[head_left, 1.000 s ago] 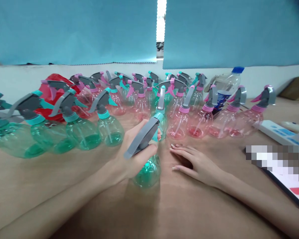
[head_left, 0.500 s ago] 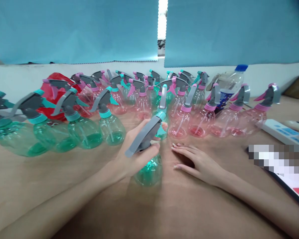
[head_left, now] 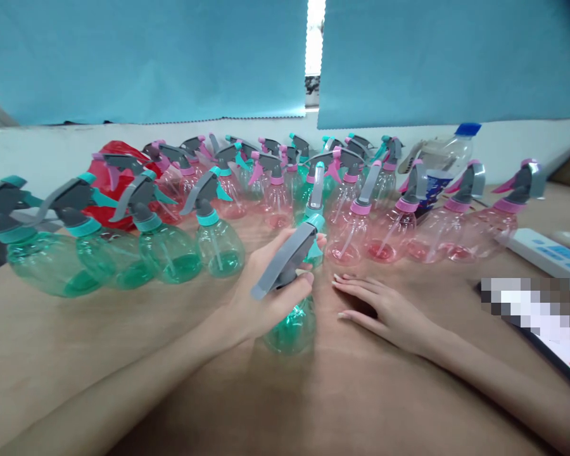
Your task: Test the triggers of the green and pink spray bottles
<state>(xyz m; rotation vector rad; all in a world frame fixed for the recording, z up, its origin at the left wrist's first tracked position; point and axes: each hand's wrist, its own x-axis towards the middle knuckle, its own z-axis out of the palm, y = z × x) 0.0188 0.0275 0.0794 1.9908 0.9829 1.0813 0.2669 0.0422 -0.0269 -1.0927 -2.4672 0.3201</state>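
a: what lay furthest left of the hands?
b: a row of green-tinted spray bottles [head_left: 171, 253] with teal collars, well out to the left of the left hand, and a red plastic bag [head_left: 109, 171] behind them.

a: the left hand [head_left: 270, 291]?
b: clamped round the neck of a green spray bottle [head_left: 289, 332], fingers closed under its grey trigger head [head_left: 285, 263]. the head's long axis ran slantwise, low left to high right. the body hung below the grip; i could not tell whether its base met the table.

a: the right hand [head_left: 384, 310]?
b: open, palm down on the table, fingertips pointing left, just beside the bottle but not touching it. the hands were apart, and the left was nearer.

a: further right?
b: pink-tinted spray bottles [head_left: 380, 240] beyond the right hand, a clear bottle with a blue cap [head_left: 444, 152] behind them, then a white strip with blue markings [head_left: 541, 253] and a dark-edged device [head_left: 536, 316], its face pixelated.

a: surface and room?
b: a brown table [head_left: 123, 354], a white wall [head_left: 123, 136] past the far edge, and blue curtains [head_left: 142, 57] above, split by a bright gap.
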